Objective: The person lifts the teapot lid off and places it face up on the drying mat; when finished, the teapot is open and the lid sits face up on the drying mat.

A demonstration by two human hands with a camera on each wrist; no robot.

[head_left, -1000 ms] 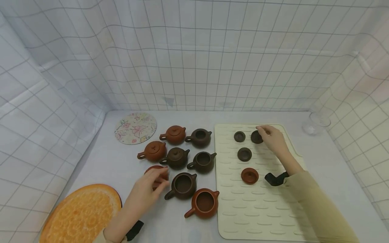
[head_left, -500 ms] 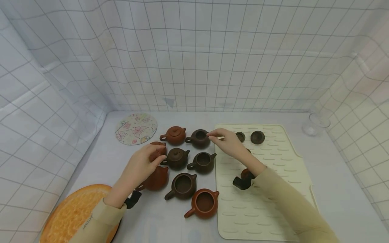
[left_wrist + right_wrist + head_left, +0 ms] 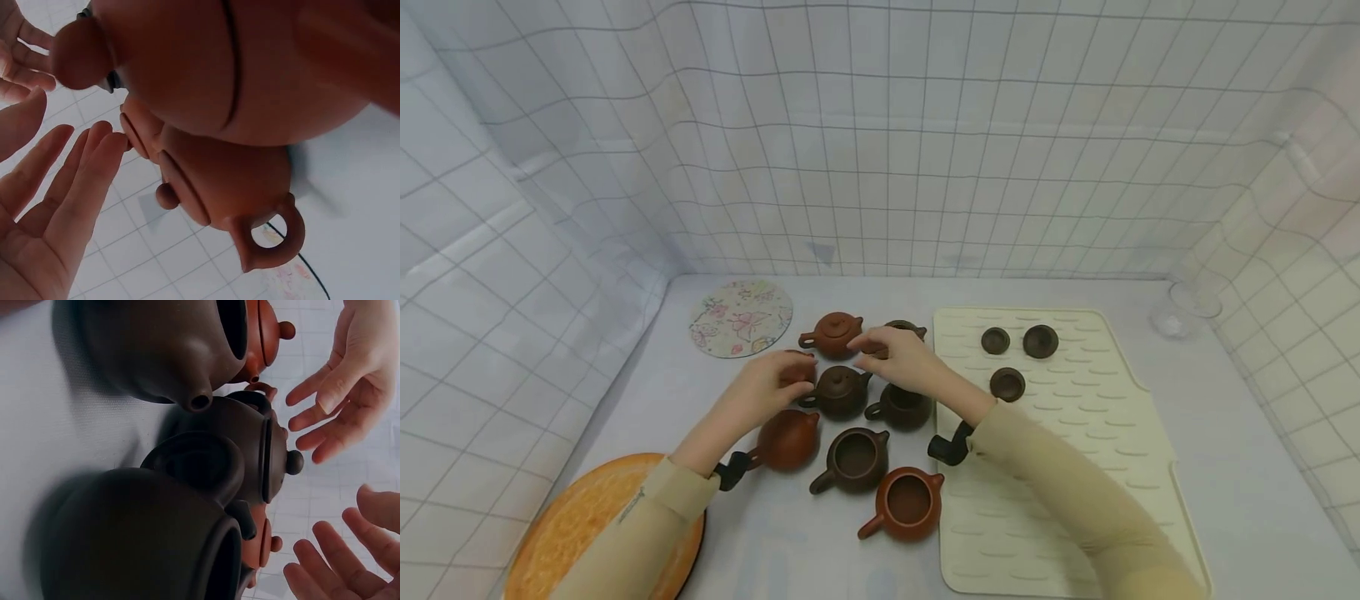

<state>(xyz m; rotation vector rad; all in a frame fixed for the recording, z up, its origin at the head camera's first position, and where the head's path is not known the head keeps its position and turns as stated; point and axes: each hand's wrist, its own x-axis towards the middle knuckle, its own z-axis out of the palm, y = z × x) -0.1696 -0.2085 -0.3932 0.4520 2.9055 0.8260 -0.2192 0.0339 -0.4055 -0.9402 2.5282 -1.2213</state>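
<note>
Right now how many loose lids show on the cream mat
3: one dark lid far back on the mat, a second lid to its right, and a third lid nearer you. The right sleeve covers part of the mat, so more may be hidden.

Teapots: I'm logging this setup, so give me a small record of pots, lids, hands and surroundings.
Red pots: four
Dark pots: four
Lidless: nearest red pot and nearest dark pot, among others
Loose lids: three dark ones visible, on the mat
Left hand: near red pots, holding nothing
Right hand: near dark pots, holding nothing
Floral disc: back left
Orange disc: front left, partly behind the left sleeve
</note>
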